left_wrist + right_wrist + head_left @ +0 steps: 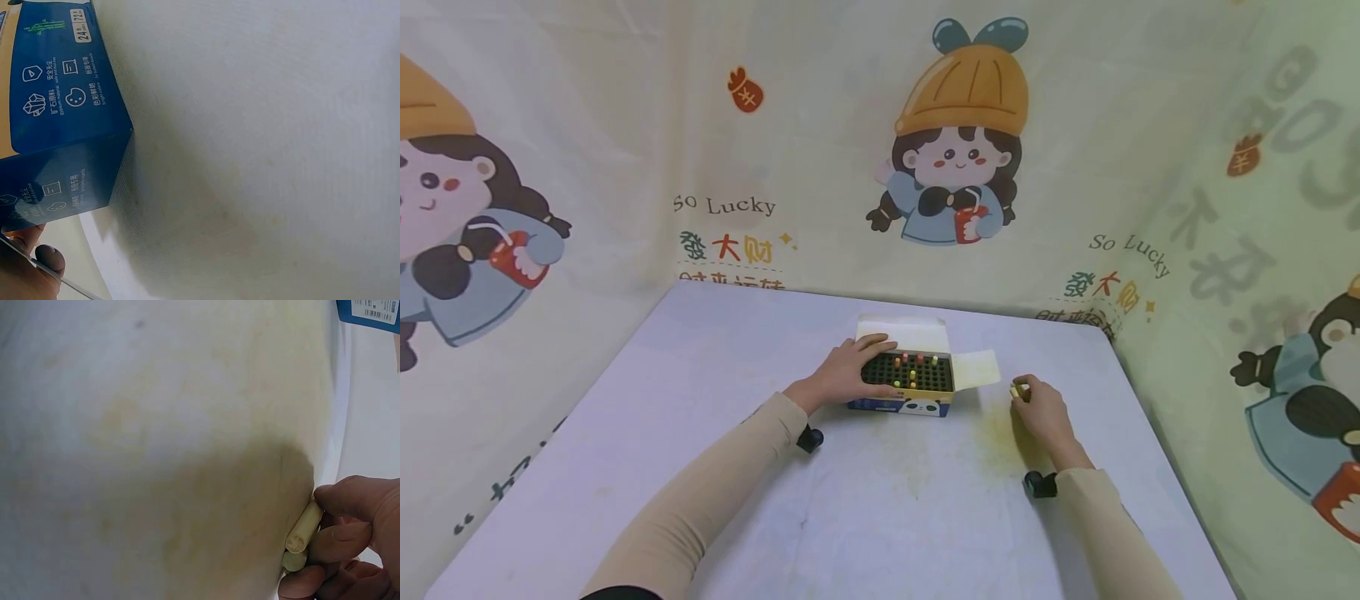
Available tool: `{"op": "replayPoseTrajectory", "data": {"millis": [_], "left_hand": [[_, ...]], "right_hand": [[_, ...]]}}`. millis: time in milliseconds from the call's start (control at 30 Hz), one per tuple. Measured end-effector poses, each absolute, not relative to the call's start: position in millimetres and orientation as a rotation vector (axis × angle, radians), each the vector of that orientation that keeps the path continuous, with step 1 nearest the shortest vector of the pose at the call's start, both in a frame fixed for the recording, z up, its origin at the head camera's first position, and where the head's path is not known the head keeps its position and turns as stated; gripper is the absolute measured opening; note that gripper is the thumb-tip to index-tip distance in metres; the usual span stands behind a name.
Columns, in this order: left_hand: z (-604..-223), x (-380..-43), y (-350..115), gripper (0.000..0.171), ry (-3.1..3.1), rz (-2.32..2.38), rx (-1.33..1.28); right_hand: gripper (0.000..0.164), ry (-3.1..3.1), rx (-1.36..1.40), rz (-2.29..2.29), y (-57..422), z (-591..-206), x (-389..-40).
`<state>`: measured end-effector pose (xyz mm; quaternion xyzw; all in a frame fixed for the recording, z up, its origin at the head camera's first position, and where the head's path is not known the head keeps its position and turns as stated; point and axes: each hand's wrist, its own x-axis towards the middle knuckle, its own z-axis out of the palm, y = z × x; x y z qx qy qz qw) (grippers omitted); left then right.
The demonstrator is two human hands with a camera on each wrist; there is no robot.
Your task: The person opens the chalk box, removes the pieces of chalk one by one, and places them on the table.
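Near the middle of the table stands an open chalk box (887,406), blue and yellow with a panda on its front. A black holder (932,377) inside has many holes, with several coloured chalk sticks upright in some of them. My left hand (841,372) grips the left end of the box, thumb near the front rim and fingers over the far side. To the right of the box, my right hand (1047,412) pinches a pale yellow chalk stick (305,530). Just under that stick, a greenish chalk stick (295,561) shows between the fingers.
The raised lid (902,333) stands behind the holder, and a side flap (976,369) sticks out to the right. Yellowish smudges mark the white table (880,517) before the right hand. A printed cloth (820,150) hangs around the table's back and sides.
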<state>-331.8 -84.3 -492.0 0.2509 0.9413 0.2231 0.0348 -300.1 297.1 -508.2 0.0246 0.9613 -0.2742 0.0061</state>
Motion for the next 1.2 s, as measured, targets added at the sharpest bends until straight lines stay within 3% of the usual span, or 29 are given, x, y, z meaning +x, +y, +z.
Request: {"op": "replayPoseTrajectory", "data": {"millis": [300, 633, 867, 1200], "left_hand": [[-494, -332, -85, 0.095, 2.899, 0.686, 0.776], [-493, -331, -85, 0.096, 2.896, 0.696, 0.768], [-493, -331, -84, 0.096, 2.893, 0.713, 0.778], [-493, -333, -85, 0.094, 2.904, 0.672, 0.776]], "right_hand": [[0.041, 3.008, 0.087, -0.87, 298, -497, -301], [0.031, 3.257, -0.023, -1.0, 270, -440, -303], [0.023, 3.244, -0.343, -0.975, 216, -420, -302], [0.028, 2.884, -0.851, -0.647, 166, -439, -297]]}}
